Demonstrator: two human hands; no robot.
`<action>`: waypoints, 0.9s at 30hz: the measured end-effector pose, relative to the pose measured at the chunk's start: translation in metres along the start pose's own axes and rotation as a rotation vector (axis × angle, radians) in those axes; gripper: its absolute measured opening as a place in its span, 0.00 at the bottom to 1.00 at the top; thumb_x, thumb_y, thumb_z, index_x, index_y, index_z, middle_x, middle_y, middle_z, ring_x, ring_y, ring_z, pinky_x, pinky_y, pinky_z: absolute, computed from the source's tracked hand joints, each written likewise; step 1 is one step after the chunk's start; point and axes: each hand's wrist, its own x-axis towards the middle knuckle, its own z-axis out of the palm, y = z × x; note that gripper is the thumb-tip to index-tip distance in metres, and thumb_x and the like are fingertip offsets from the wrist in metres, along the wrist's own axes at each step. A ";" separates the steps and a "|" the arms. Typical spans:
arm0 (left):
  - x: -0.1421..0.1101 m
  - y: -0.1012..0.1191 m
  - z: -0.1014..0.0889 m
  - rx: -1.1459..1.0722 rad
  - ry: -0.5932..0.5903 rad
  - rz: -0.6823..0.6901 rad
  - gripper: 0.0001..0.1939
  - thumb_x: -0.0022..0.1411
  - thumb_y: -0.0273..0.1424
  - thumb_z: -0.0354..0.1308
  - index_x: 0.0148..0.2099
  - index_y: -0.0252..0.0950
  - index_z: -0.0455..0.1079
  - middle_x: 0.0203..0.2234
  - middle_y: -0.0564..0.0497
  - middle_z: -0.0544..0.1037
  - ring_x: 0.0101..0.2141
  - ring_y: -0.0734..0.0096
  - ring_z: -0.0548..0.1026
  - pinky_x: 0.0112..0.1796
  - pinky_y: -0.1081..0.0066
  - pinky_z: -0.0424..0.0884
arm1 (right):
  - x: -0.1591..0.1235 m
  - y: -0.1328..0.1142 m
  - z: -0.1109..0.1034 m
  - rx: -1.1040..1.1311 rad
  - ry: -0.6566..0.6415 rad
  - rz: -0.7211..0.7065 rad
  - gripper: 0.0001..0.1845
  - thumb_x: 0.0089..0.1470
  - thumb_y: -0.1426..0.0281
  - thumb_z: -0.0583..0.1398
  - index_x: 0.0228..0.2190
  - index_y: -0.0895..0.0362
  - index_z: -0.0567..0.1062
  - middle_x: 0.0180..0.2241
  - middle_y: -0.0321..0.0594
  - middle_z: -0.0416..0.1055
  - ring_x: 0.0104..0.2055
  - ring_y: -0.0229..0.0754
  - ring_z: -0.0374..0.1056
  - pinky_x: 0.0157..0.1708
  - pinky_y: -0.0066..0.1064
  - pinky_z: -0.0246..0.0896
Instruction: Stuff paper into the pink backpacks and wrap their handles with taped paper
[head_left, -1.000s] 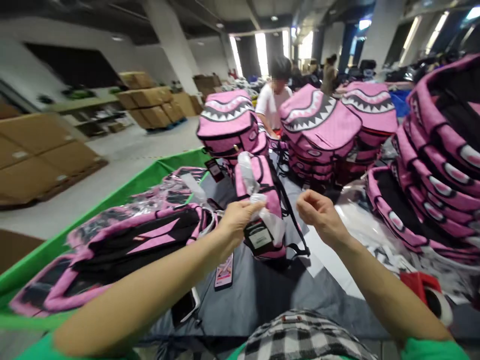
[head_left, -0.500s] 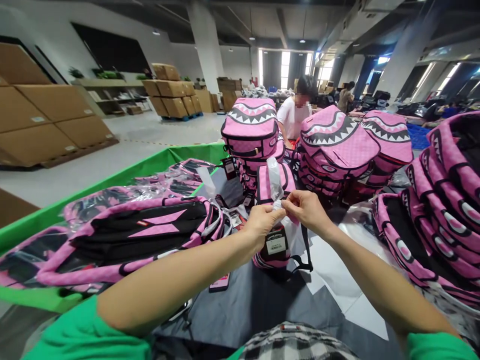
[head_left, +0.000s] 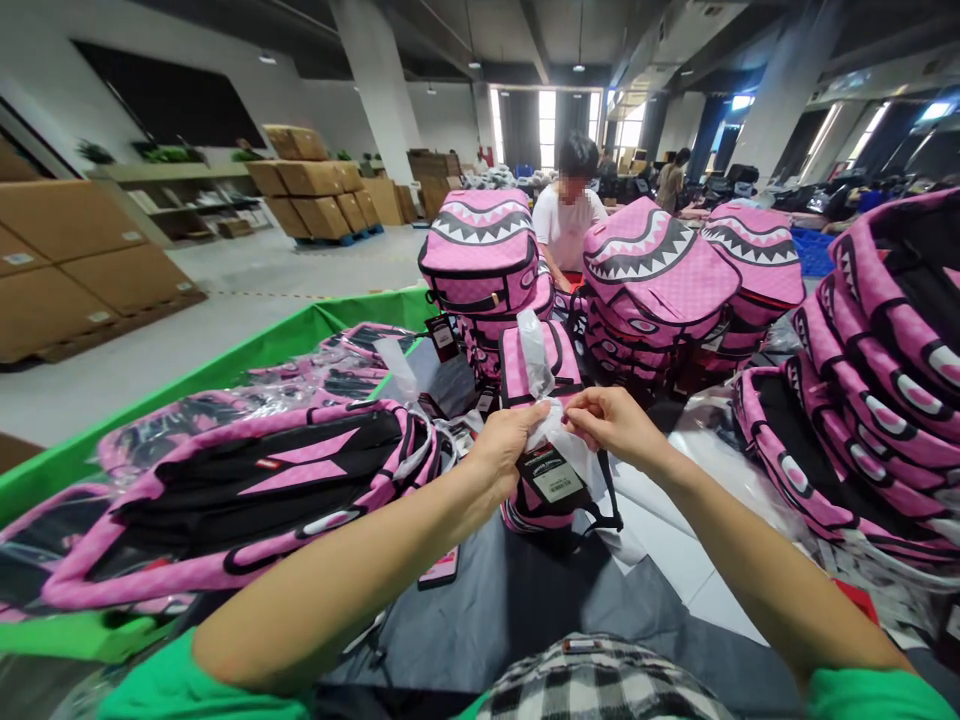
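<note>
A small pink bag (head_left: pixel 566 350) with black trim stands upright on the dark table in front of me. White tissue-like wrapping (head_left: pixel 534 355) runs down its front. My left hand (head_left: pixel 501 450) is closed on the wrapping at the bag's middle, thumb on top. Just right of it, my right hand (head_left: pixel 619 425) pinches the same white wrapping between thumb and fingertips. Below the hands hangs a black tag (head_left: pixel 555 470) with a barcode label, in front of the bag. A black strap (head_left: pixel 609 490) drops along the bag's right side.
Stacked pink shark-mouth backpacks (head_left: pixel 480 235) stand behind, with more backpacks (head_left: pixel 862 400) piled at right. At left, a backpack (head_left: pixel 277 480) lies over plastic-wrapped ones inside a green-edged bin (head_left: pixel 322 325). A phone (head_left: pixel 439 567) and white sheets (head_left: pixel 675 530) rest nearby. A person (head_left: pixel 566 210) works opposite.
My hands have drawn slightly apart, with the white wrapping spread between them. The black tag has tilted. The whole view has shifted a little.
</note>
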 end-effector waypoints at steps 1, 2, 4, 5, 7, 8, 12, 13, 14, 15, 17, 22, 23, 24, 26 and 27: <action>0.000 0.000 0.000 -0.031 -0.013 -0.022 0.07 0.55 0.25 0.66 0.26 0.28 0.75 0.18 0.48 0.78 0.18 0.73 0.72 0.24 0.74 0.68 | -0.002 0.001 0.002 0.023 0.020 0.006 0.09 0.52 0.64 0.58 0.28 0.57 0.71 0.20 0.32 0.70 0.16 0.32 0.59 0.16 0.24 0.53; -0.001 0.000 0.000 -0.058 -0.020 -0.044 0.06 0.56 0.24 0.65 0.27 0.28 0.75 0.19 0.48 0.78 0.18 0.73 0.72 0.25 0.74 0.70 | -0.003 0.002 0.005 0.030 0.045 0.002 0.08 0.52 0.64 0.57 0.30 0.56 0.69 0.19 0.29 0.68 0.15 0.32 0.58 0.16 0.24 0.52; -0.002 0.002 0.000 -0.092 -0.021 -0.087 0.07 0.59 0.23 0.64 0.28 0.28 0.75 0.19 0.48 0.78 0.18 0.73 0.73 0.25 0.74 0.72 | -0.004 0.002 0.009 -0.010 0.103 -0.047 0.06 0.53 0.66 0.57 0.33 0.54 0.65 0.18 0.25 0.66 0.16 0.32 0.57 0.19 0.25 0.52; -0.003 0.003 0.000 -0.097 -0.022 -0.106 0.08 0.61 0.23 0.62 0.29 0.28 0.75 0.19 0.47 0.78 0.18 0.73 0.74 0.25 0.74 0.72 | -0.004 0.001 0.010 -0.054 0.130 -0.086 0.07 0.53 0.67 0.58 0.33 0.53 0.63 0.18 0.24 0.65 0.16 0.33 0.57 0.21 0.25 0.52; -0.005 0.005 -0.001 -0.100 -0.025 -0.139 0.12 0.66 0.23 0.57 0.29 0.28 0.75 0.19 0.47 0.78 0.18 0.73 0.74 0.24 0.75 0.73 | -0.002 0.000 0.013 -0.155 0.157 -0.162 0.07 0.53 0.70 0.58 0.32 0.52 0.61 0.17 0.23 0.64 0.18 0.33 0.57 0.25 0.26 0.52; -0.006 0.005 -0.002 -0.106 -0.028 -0.147 0.14 0.68 0.22 0.55 0.29 0.27 0.75 0.19 0.47 0.78 0.18 0.73 0.74 0.24 0.75 0.73 | 0.000 -0.001 0.014 -0.194 0.159 -0.185 0.07 0.54 0.71 0.57 0.31 0.52 0.61 0.18 0.24 0.64 0.20 0.34 0.58 0.26 0.26 0.52; -0.007 0.007 -0.008 -0.095 -0.042 -0.155 0.16 0.70 0.23 0.53 0.29 0.27 0.76 0.19 0.47 0.79 0.17 0.74 0.74 0.23 0.76 0.73 | 0.006 -0.001 0.021 -0.273 0.152 -0.163 0.07 0.54 0.73 0.58 0.28 0.52 0.63 0.21 0.29 0.66 0.23 0.35 0.61 0.27 0.27 0.51; -0.007 0.007 -0.009 -0.075 -0.044 -0.159 0.16 0.70 0.23 0.54 0.30 0.27 0.76 0.20 0.46 0.79 0.17 0.73 0.75 0.23 0.75 0.73 | 0.007 -0.001 0.023 -0.295 0.156 -0.152 0.08 0.53 0.74 0.58 0.27 0.53 0.63 0.21 0.29 0.66 0.23 0.35 0.60 0.27 0.27 0.50; -0.007 0.007 -0.011 -0.052 -0.046 -0.167 0.15 0.69 0.24 0.55 0.30 0.26 0.76 0.21 0.45 0.79 0.18 0.71 0.75 0.23 0.74 0.74 | 0.007 -0.001 0.024 -0.314 0.158 -0.147 0.08 0.52 0.75 0.59 0.26 0.53 0.63 0.21 0.29 0.66 0.22 0.34 0.59 0.27 0.27 0.49; -0.007 0.006 -0.012 -0.035 -0.047 -0.173 0.13 0.68 0.25 0.57 0.31 0.26 0.76 0.21 0.44 0.80 0.18 0.70 0.76 0.24 0.73 0.75 | 0.007 0.000 0.025 -0.322 0.164 -0.146 0.09 0.51 0.75 0.59 0.25 0.53 0.64 0.20 0.29 0.65 0.22 0.34 0.58 0.26 0.27 0.49; -0.006 0.005 -0.015 -0.031 -0.043 -0.180 0.10 0.66 0.25 0.60 0.32 0.26 0.77 0.22 0.44 0.80 0.19 0.69 0.77 0.24 0.73 0.75 | 0.005 0.000 0.025 -0.275 0.183 -0.138 0.07 0.49 0.74 0.60 0.24 0.54 0.66 0.19 0.29 0.65 0.22 0.33 0.57 0.25 0.26 0.48; -0.004 0.002 -0.019 -0.059 -0.076 -0.230 0.11 0.67 0.30 0.61 0.34 0.25 0.76 0.23 0.43 0.80 0.19 0.68 0.77 0.24 0.71 0.77 | -0.005 -0.001 0.026 0.289 -0.047 0.111 0.08 0.48 0.63 0.59 0.27 0.56 0.72 0.14 0.26 0.57 0.15 0.30 0.46 0.17 0.25 0.38; -0.004 0.001 -0.019 -0.056 -0.080 -0.234 0.12 0.67 0.30 0.61 0.34 0.25 0.76 0.22 0.43 0.79 0.19 0.69 0.76 0.24 0.71 0.77 | -0.005 -0.002 0.027 0.398 -0.110 0.166 0.08 0.46 0.63 0.59 0.27 0.55 0.72 0.13 0.24 0.53 0.14 0.29 0.41 0.16 0.25 0.35; -0.003 0.000 -0.019 -0.055 -0.080 -0.229 0.12 0.67 0.30 0.60 0.35 0.25 0.76 0.22 0.43 0.79 0.19 0.69 0.76 0.25 0.71 0.77 | -0.005 -0.004 0.029 0.471 -0.155 0.210 0.08 0.45 0.63 0.59 0.26 0.55 0.70 0.12 0.22 0.50 0.14 0.29 0.38 0.15 0.25 0.33; -0.003 -0.002 -0.019 -0.044 -0.070 -0.212 0.11 0.66 0.30 0.61 0.35 0.25 0.76 0.22 0.43 0.79 0.19 0.70 0.76 0.26 0.70 0.77 | -0.002 -0.007 0.029 0.490 -0.174 0.243 0.10 0.45 0.61 0.58 0.22 0.54 0.68 0.11 0.22 0.46 0.14 0.30 0.36 0.14 0.26 0.33; -0.003 -0.002 -0.019 -0.021 -0.069 -0.203 0.11 0.65 0.31 0.63 0.35 0.25 0.77 0.23 0.43 0.80 0.19 0.70 0.75 0.26 0.71 0.76 | -0.001 -0.008 0.028 0.451 -0.162 0.235 0.12 0.48 0.59 0.56 0.21 0.54 0.67 0.10 0.23 0.45 0.13 0.30 0.36 0.14 0.27 0.34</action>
